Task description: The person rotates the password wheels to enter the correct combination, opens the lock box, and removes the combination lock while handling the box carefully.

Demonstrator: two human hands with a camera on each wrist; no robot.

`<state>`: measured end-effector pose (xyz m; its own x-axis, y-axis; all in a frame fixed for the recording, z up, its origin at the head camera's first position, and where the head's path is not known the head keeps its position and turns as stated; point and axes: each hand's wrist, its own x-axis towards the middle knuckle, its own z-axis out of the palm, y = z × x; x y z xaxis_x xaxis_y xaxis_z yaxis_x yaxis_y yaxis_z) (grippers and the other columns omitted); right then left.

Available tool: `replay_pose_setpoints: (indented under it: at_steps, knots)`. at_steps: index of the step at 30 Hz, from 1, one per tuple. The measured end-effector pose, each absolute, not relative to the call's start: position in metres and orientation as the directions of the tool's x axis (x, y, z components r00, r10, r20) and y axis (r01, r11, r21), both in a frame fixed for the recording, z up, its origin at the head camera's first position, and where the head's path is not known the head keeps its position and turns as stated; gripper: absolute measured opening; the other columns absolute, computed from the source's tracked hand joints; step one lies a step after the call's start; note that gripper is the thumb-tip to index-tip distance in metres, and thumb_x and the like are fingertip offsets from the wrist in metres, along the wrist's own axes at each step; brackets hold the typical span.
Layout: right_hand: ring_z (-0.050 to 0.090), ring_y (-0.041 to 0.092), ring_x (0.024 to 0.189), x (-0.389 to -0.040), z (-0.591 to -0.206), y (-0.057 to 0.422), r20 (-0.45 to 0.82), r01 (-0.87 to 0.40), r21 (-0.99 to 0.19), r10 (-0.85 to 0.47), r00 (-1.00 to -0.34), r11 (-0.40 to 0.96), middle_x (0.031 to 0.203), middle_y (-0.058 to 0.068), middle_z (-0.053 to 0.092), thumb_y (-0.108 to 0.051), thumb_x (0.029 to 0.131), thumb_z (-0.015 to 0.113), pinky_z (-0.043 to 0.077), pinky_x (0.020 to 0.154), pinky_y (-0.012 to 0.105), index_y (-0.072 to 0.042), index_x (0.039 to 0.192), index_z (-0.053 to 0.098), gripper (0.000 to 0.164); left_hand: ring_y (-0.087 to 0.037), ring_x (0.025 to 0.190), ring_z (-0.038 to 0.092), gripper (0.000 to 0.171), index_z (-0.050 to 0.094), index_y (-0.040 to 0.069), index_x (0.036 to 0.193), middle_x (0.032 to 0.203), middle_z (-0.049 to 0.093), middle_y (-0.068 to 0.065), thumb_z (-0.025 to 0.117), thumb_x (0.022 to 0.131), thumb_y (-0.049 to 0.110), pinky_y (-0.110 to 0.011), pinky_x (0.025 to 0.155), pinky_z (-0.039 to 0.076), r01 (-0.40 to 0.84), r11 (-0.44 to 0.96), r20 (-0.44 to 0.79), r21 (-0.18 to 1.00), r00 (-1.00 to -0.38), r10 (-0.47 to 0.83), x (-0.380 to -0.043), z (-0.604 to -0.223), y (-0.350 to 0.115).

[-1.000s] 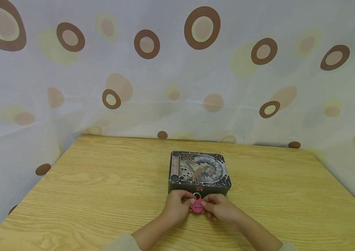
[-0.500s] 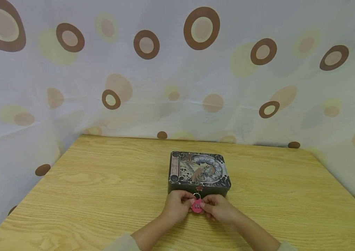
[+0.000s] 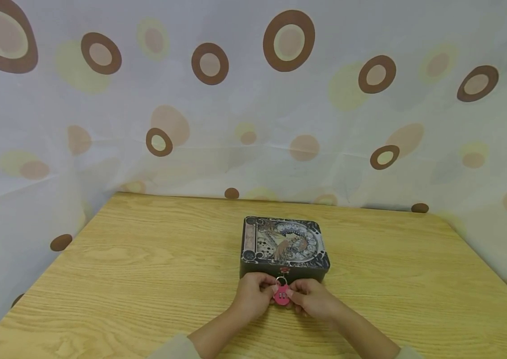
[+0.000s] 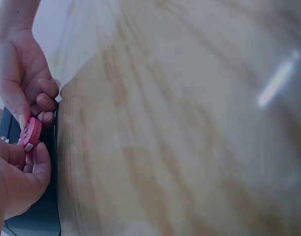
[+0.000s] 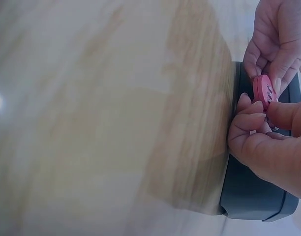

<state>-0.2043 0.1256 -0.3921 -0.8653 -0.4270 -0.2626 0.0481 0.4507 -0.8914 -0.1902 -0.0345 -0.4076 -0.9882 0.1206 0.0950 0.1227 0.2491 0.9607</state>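
Note:
A pink combination padlock (image 3: 282,295) with small number dials is held upright at the front of a dark decorated box (image 3: 289,244). Its metal shackle reaches up to the small reddish clasp (image 3: 284,270); whether it is locked I cannot tell. My left hand (image 3: 253,295) pinches the padlock's left side between thumb and fingers. From the right, my right hand (image 3: 315,298) pinches the other side, its thumb lying over the dials' right end. In the left wrist view the padlock (image 4: 30,133) shows edge-on between both hands. The right wrist view shows my right fingers (image 5: 246,125) curled beside it.
The box stands on a wooden table (image 3: 154,269), near its middle. Behind and at both sides hangs a pale curtain (image 3: 253,99) printed with brown and yellow ovals.
My right thumb has shifted slightly left onto the padlock's dials, covering the rightmost part. The left hand and the box stay in place.

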Motion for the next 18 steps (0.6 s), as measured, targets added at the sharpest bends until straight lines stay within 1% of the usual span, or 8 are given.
replay_pose_setpoints:
  at_steps: [5, 13, 18]
  knots:
    - [0.042, 0.009, 0.058, -0.2049, -0.3956, 0.1262, -0.254, 0.034, -0.891, -0.435, -0.864, 0.452, 0.065, -0.002, 0.047, -0.006, 0.094, 0.045, 0.036, 0.049, 0.018, 0.010, 0.089, 0.055, 0.020, -0.010, 0.061, 0.056, 0.010, 0.065, -0.012, 0.086, 0.072, 0.064, -0.014, 0.059, 0.084, -0.004, -0.018, 0.052, 0.049, 0.124, 0.253, 0.096, 0.960, -0.988, 0.122, -0.1904, -0.4079, -0.0350]
    - [0.043, 0.009, 0.058, -0.2064, -0.3965, 0.1269, -0.245, 0.020, -0.897, -0.458, -0.854, 0.442, 0.069, -0.001, 0.055, -0.007, 0.095, 0.044, 0.036, 0.049, 0.018, 0.010, 0.088, 0.056, 0.022, -0.010, 0.061, 0.057, 0.010, 0.065, -0.012, 0.086, 0.074, 0.064, -0.015, 0.059, 0.084, -0.005, -0.018, 0.052, 0.049, 0.128, 0.261, 0.099, 0.957, -0.987, 0.123, -0.1905, -0.4075, -0.0348]
    - [0.043, 0.009, 0.058, -0.2066, -0.3961, 0.1271, -0.247, 0.020, -0.896, -0.460, -0.853, 0.444, 0.069, -0.001, 0.056, -0.007, 0.094, 0.044, 0.037, 0.049, 0.018, 0.010, 0.088, 0.056, 0.022, -0.010, 0.060, 0.056, 0.009, 0.065, -0.012, 0.085, 0.072, 0.064, -0.015, 0.059, 0.084, -0.005, -0.018, 0.051, 0.049, 0.126, 0.253, 0.097, 0.959, -0.988, 0.123, -0.1903, -0.4077, -0.0348]
